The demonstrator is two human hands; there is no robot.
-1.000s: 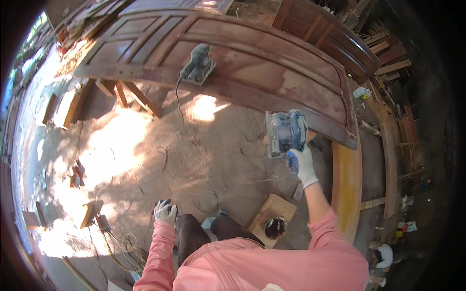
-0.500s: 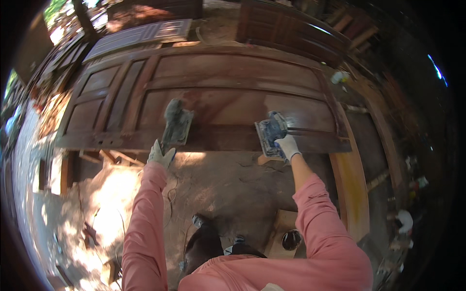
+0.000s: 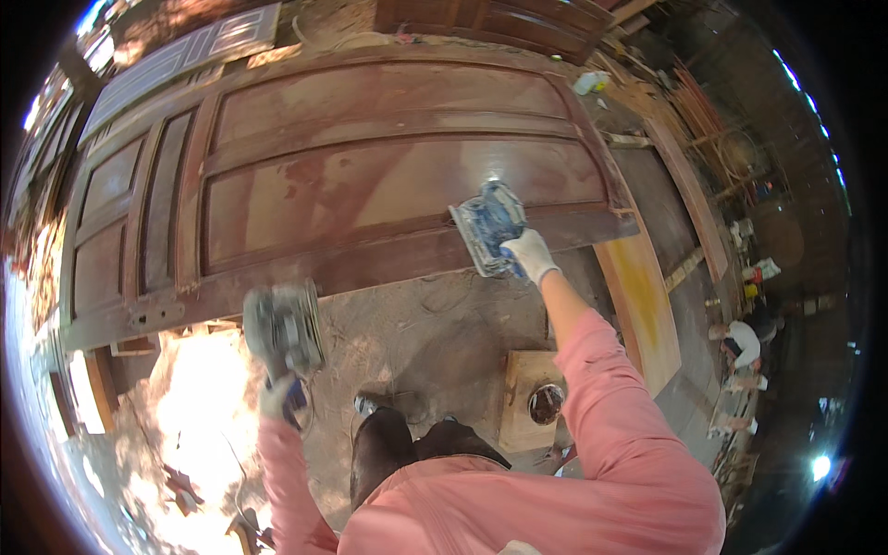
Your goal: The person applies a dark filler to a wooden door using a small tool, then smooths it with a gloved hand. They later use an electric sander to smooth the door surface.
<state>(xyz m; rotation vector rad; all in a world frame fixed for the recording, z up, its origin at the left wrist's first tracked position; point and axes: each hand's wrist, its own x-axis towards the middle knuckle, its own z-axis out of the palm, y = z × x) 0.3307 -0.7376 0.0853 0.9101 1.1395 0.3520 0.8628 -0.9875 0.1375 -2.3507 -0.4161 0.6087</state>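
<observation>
A dark reddish-brown panelled door (image 3: 388, 199) lies flat in front of me, with lighter, hazy patches across its panels. My left hand (image 3: 277, 398), in a pale glove, is closed around the handle of a grey dusty sander (image 3: 282, 328). That sander hangs at the door's near edge, mostly off the wood, over the ground. My right hand (image 3: 530, 255), in a white glove, grips a blue dust-covered sander (image 3: 488, 222). Its square pad is over the near rail and panel edge, right of the middle.
Another brown door (image 3: 499, 26) and a pale grooved panel (image 3: 180, 65) are behind. A yellow-stained plank (image 3: 638, 301) runs along the right. Near my feet, a round dark container (image 3: 546, 404) sits on a wooden board (image 3: 516, 416). A person (image 3: 743, 344) is at far right.
My left hand has drawn the grey sander off the door, toward me and to the left. The blue sander stays on the door near its right part. The view has shifted.
</observation>
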